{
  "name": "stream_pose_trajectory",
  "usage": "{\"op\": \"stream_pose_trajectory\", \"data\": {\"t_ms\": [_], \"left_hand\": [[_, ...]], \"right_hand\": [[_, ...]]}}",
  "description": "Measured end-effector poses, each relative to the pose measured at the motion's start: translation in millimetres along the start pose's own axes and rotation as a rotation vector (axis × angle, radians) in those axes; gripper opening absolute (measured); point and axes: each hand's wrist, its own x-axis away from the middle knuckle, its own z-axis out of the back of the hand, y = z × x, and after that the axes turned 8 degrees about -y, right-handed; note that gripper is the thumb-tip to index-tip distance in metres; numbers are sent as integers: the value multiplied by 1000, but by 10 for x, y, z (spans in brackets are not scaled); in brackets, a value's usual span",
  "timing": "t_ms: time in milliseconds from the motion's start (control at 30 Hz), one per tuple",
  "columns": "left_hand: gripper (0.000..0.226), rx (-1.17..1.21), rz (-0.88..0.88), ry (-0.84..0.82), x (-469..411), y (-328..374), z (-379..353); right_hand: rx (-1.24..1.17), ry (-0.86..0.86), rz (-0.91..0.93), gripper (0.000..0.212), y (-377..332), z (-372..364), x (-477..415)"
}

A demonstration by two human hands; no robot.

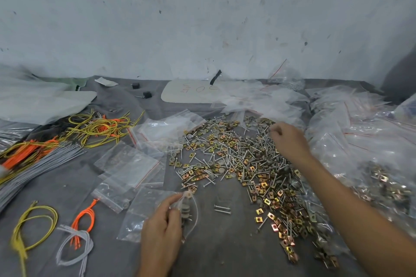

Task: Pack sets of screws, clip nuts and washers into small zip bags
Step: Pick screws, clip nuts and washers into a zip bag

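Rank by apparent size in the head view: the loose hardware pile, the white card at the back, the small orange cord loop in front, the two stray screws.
1. hardware pile
2. white card and orange cord loop: similar; the card lies farther back and is partly covered, so unranked
3. two stray screws

Soft, even, cool light — faint shadows only.
Wide-angle distortion bows the wall (202, 18); the left-edge wires (33, 162) smear, and the heaped zip bags (360, 130) carry mild glare.
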Motion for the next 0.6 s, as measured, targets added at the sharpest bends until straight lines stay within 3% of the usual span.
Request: {"op": "stream_pose_trajectory", "data": {"t_ms": [100, 233, 333, 600], "left_hand": [[35, 10, -1, -3, -2, -20, -16], [34, -2, -25, 11, -2, -33, -19], [30, -23, -27, 15, 5, -23, -13], [36, -101, -38, 8, 39, -38, -26]], "right_hand": [[-255, -123, 166, 7, -419, -46, 510], [-412, -323, 312, 6, -774, -430, 1296], [-413, -405, 339, 6, -946, -756, 1639], [-64, -250, 493, 7, -1096, -1205, 1785]]}}
